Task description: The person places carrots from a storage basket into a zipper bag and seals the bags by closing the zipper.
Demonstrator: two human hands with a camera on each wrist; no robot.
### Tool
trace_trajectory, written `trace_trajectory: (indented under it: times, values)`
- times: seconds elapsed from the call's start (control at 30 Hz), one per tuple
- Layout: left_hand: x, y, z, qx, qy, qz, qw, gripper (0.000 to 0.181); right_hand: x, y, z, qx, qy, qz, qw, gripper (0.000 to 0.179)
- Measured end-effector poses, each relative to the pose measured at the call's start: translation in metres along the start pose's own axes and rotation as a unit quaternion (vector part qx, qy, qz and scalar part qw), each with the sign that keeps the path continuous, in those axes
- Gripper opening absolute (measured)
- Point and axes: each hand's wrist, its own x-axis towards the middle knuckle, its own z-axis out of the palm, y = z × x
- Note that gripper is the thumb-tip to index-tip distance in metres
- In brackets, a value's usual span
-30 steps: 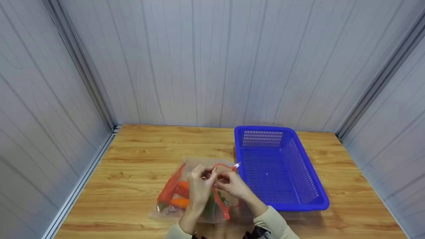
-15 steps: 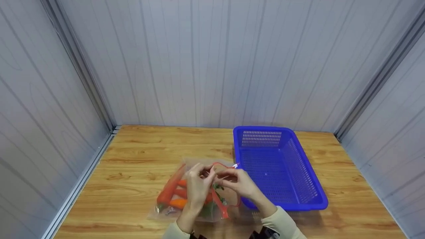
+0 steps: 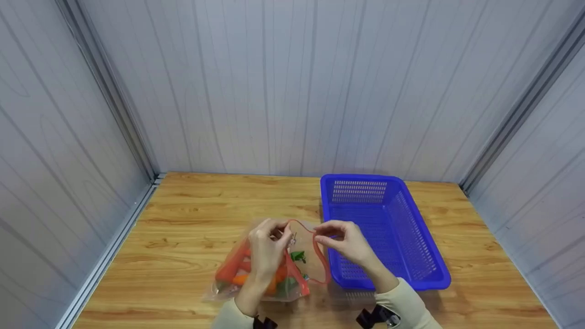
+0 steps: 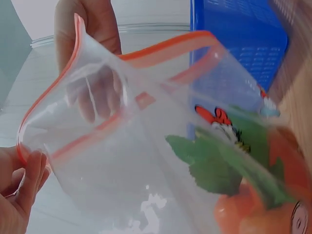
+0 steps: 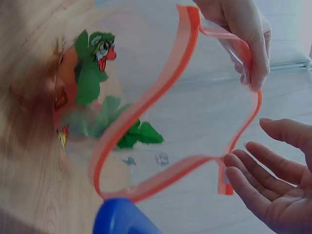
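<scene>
A clear zip bag [image 3: 256, 292] with an orange-red rim lies on the table. Inside are orange-red, carrot-shaped vegetables [image 3: 231, 267] and green leaves [image 5: 90, 83]. With thumb and fingers, my left hand [image 3: 267, 246] pinches the left side of the rim. The right hand [image 3: 347, 240] is at the opposite side, its fingertips right at the rim and its thumb apart from the fingers in the right wrist view. Between the hands the bag's mouth gapes, its rim [image 5: 146, 105] curving in a loop. Small cartoon prints [image 4: 222, 129] show on the film.
A blue perforated basket [image 3: 388, 283] stands right of the bag, its near left edge close to the bag's mouth. The wooden table [image 3: 183, 219] is bounded by pale panels [image 3: 292, 91] at the back and both sides.
The right hand has moved right, away from the left hand, and its fingers have spread. The bag's mouth, bunched between both hands before, has widened. The left hand has shifted slightly left.
</scene>
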Motion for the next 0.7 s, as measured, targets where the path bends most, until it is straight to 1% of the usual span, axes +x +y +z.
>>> trace_trajectory:
  times: [0.07, 0.2, 0.3, 0.4, 0.5, 0.7]
  values:
    - [0.003, 0.002, -0.002, 0.0, -0.004, 0.001, 1.0, 0.012, 0.0, 0.0, -0.004, 0.002, 0.014, -0.005, 0.9999, 0.02]
    - [0.01, 0.008, -0.006, 0.001, -0.02, -0.008, 0.9998, 0.012, -0.001, 0.001, -0.011, 0.008, 0.049, -0.011, 0.9987, 0.019]
    - [0.014, 0.011, -0.007, 0.007, -0.033, -0.012, 0.9993, 0.011, -0.002, 0.002, -0.016, 0.017, 0.081, -0.018, 0.9964, 0.017]
    - [0.018, 0.015, -0.009, 0.014, -0.048, -0.014, 0.9987, 0.01, -0.003, 0.004, -0.021, 0.024, 0.108, -0.035, 0.9933, 0.017]
    - [0.021, 0.018, -0.011, 0.025, -0.061, -0.012, 0.9978, 0.008, -0.003, 0.005, -0.024, 0.022, 0.111, -0.056, 0.9919, 0.019]
    - [0.032, 0.023, -0.012, 0.042, -0.091, 0.013, 0.9949, 0.006, -0.003, 0.008, -0.029, 0.013, 0.101, -0.092, 0.9905, 0.023]
